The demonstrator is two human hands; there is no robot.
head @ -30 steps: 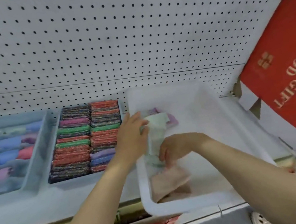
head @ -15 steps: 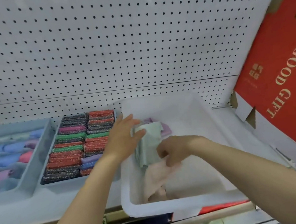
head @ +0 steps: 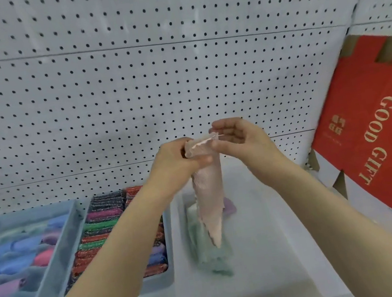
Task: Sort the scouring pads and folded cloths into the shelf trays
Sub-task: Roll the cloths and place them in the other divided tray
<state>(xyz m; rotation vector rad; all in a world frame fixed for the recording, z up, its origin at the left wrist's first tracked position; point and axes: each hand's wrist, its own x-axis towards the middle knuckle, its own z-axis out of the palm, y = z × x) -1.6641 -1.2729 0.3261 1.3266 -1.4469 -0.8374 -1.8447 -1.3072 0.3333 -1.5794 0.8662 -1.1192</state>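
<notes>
step in hand, as i judge it: folding one cloth before it goes into a tray. i hold the pink cloth [head: 210, 197] upright above the white tray [head: 274, 277], its tail hanging toward the green cloth [head: 213, 256] that lies inside. whether the two touch i cannot tell. a purple cloth [head: 229, 207] lies just behind. my left hand [head: 176, 159] grips the cloth's upper part, fingers curled round it and thumb across the front. my right hand [head: 237, 141] pinches the top corner between thumb and forefinger, the other fingers loosely spread. the next move probably calls for doubling the limp tail upward with edges matched, then laying it beside the green cloth. the scouring pads [head: 110, 228] fill the neighbouring tray on the left.
</notes>
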